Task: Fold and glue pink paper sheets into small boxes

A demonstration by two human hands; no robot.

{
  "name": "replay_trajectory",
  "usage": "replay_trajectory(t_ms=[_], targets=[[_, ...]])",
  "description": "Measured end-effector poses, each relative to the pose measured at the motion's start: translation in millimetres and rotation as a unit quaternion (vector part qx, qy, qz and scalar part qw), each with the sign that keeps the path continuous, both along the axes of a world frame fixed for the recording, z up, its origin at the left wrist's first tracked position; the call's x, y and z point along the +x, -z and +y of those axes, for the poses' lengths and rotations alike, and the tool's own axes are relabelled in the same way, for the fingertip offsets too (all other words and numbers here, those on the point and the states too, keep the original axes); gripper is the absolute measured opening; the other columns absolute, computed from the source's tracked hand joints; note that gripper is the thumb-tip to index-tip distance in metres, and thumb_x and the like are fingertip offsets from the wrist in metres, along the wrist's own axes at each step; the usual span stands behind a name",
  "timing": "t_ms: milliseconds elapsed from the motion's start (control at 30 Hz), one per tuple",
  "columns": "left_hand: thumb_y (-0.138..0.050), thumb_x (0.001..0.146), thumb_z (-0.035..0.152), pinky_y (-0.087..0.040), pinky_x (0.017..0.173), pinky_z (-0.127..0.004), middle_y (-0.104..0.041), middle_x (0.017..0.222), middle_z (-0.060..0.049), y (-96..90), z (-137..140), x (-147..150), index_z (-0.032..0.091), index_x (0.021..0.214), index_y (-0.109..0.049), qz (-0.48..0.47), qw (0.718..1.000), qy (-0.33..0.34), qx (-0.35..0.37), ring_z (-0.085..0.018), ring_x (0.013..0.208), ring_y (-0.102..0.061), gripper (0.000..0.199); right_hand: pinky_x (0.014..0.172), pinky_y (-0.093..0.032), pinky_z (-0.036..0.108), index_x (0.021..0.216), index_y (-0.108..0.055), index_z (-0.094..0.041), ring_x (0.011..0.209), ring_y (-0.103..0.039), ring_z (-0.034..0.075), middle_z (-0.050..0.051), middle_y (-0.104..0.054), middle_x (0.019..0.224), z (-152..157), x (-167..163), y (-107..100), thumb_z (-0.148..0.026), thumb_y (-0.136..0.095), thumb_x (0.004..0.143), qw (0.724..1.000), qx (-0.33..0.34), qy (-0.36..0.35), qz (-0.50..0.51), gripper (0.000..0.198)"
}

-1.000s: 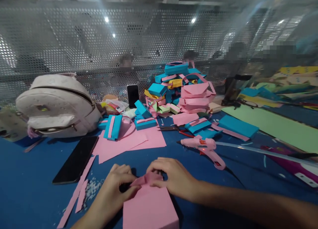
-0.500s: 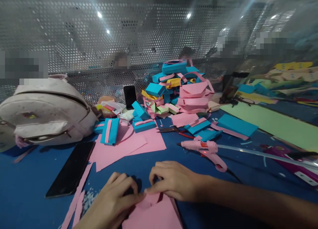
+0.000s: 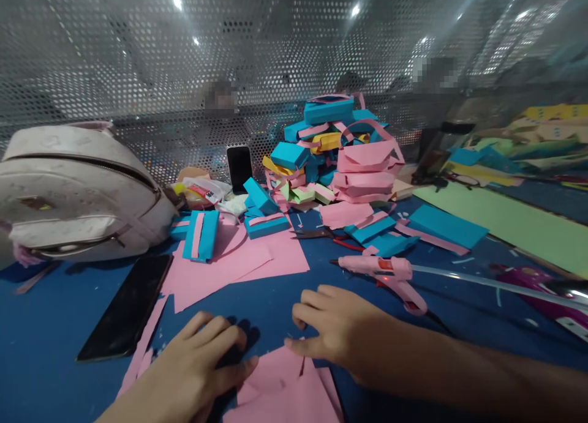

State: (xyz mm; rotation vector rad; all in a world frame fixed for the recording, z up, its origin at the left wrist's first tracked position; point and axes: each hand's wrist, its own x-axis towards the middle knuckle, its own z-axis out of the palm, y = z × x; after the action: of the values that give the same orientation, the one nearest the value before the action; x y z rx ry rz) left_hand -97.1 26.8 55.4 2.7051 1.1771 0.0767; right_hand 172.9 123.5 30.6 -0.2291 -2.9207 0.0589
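Observation:
A folded pink paper piece [image 3: 285, 392] with a flap at its far end lies on the blue table at the bottom, its near part cut off by the frame. My left hand [image 3: 202, 355] is at its left side, thumb tip at the flap's left corner, the other fingers loosely bent and apart from the thumb. At the flap's far right, my right hand [image 3: 340, 331] has its thumb tip on or just over the paper edge, its fingers bent above the table. Neither hand is closed around the paper. Beyond my right hand lies a pink glue gun [image 3: 379, 267] with a long clear glue stick.
Behind lie pink sheets [image 3: 280, 251], scissors [image 3: 316, 233] and a pile of blue, pink and yellow paper bags [image 3: 328, 111]. A black phone [image 3: 126, 306] and white backpack [image 3: 87, 190] are left. A green sheet [image 3: 514, 227] and purple tool [image 3: 546, 294] are right.
My thumbs and fingers have spread from a pinch at the paper's flap, and my hands have moved slightly apart. The flap now lies more visible between them. The view has shifted a little.

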Motion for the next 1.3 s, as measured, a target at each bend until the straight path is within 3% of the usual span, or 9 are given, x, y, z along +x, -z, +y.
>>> replay_trajectory(t_ms=[200, 433, 600, 700, 767, 900, 1000, 1167, 1300], targets=[[-0.041, 0.086, 0.005, -0.03, 0.069, -0.038, -0.057, 0.097, -0.007, 0.0, 1, -1, 0.023, 0.116, -0.059, 0.024, 0.999, 0.02, 0.028, -0.023, 0.08, -0.046, 0.04, 0.054, -0.017, 0.033, 0.096, -0.067, -0.019, 0.069, -0.042, 0.019, 0.004, -0.059, 0.079, -2, 2, 2, -0.014, -0.062, 0.081, 0.998, 0.06, 0.014, 0.017, 0.017], [-0.045, 0.085, 0.005, -0.031, 0.074, -0.039, -0.056, 0.093, -0.004, -14.6, -9, 1, 0.029, 0.104, -0.065, 0.037, 0.999, -0.031, -0.022, -0.023, 0.083, -0.046, 0.036, 0.056, -0.025, 0.034, 0.073, -0.065, -0.015, 0.081, -0.048, 0.021, 0.004, -0.061, 0.082, -13, -5, -12, -0.014, -0.076, 0.061, 0.989, 0.0, 0.015, -0.148, 0.017], [-0.052, 0.074, -0.002, -0.035, 0.084, -0.039, -0.057, 0.103, 0.0, -23.0, -13, 6, 0.034, 0.11, -0.063, 0.022, 0.995, -0.073, -0.065, -0.023, 0.095, -0.049, 0.052, 0.063, -0.031, 0.033, 0.081, -0.069, -0.016, 0.086, -0.054, 0.021, 0.006, -0.065, 0.089, -17, 2, -30, -0.009, -0.062, 0.076, 0.989, -0.036, 0.052, -0.131, 0.011], [-0.055, 0.087, 0.014, -0.04, 0.089, -0.038, -0.057, 0.113, -0.004, -8.7, -11, 11, 0.035, 0.142, -0.038, -0.033, 0.992, -0.095, -0.07, -0.023, 0.103, -0.051, 0.061, 0.065, -0.033, 0.031, 0.096, -0.071, -0.02, 0.087, -0.058, 0.02, 0.004, -0.066, 0.091, -19, 6, -36, -0.01, -0.055, 0.086, 0.991, -0.063, 0.074, -0.095, 0.021], [-0.051, 0.094, 0.024, -0.043, 0.088, -0.036, -0.058, 0.114, -0.005, 3.9, -8, 17, 0.035, 0.142, -0.04, -0.083, 0.99, -0.101, -0.058, -0.021, 0.104, -0.053, 0.05, 0.068, -0.035, 0.03, 0.106, -0.067, -0.021, 0.087, -0.059, 0.019, 0.004, -0.067, 0.096, -24, 5, -38, -0.012, -0.053, 0.089, 0.993, -0.066, 0.085, -0.048, 0.024], [-0.046, 0.095, 0.018, -0.047, 0.08, -0.031, -0.065, 0.103, -0.006, 11.1, -4, 27, 0.025, 0.112, -0.066, -0.135, 0.986, -0.096, -0.005, -0.019, 0.094, -0.06, 0.027, 0.07, -0.037, 0.029, 0.103, -0.062, -0.016, 0.083, -0.057, 0.018, 0.006, -0.066, 0.096, -41, 3, -41, -0.019, -0.046, 0.095, 0.993, -0.029, 0.075, 0.089, 0.018], [-0.045, 0.095, 0.016, -0.049, 0.073, -0.026, -0.066, 0.092, -0.005, 0.2, -4, 28, 0.019, 0.097, -0.067, -0.202, 0.967, -0.138, 0.075, -0.016, 0.084, -0.062, 0.022, 0.068, -0.035, 0.031, 0.096, -0.062, -0.016, 0.078, -0.054, 0.018, 0.006, -0.066, 0.09, -54, 7, -43, -0.024, -0.042, 0.097, 0.993, 0.03, 0.009, 0.118, 0.021], [-0.05, 0.09, 0.01, -0.05, 0.071, -0.027, -0.065, 0.093, -0.006, -3.9, -7, 24, 0.02, 0.116, -0.062, -0.17, 0.928, -0.117, 0.309, -0.015, 0.082, -0.061, 0.03, 0.076, -0.04, 0.033, 0.119, -0.058, -0.017, 0.098, -0.055, 0.019, 0.006, -0.066, 0.109, -59, 18, -38, -0.024, -0.051, 0.095, 0.999, 0.022, -0.023, 0.037, 0.026], [-0.048, 0.088, 0.007, -0.051, 0.065, -0.031, -0.065, 0.092, -0.008, 5.5, -15, 29, 0.022, 0.121, -0.061, -0.072, 0.921, -0.068, 0.377, -0.018, 0.078, -0.061, 0.039, 0.09, -0.042, 0.035, 0.129, -0.054, -0.018, 0.114, -0.052, 0.02, 0.007, -0.062, 0.123, -53, 22, -26, -0.023, -0.05, 0.096, 0.999, -0.031, 0.006, 0.006, 0.034]])
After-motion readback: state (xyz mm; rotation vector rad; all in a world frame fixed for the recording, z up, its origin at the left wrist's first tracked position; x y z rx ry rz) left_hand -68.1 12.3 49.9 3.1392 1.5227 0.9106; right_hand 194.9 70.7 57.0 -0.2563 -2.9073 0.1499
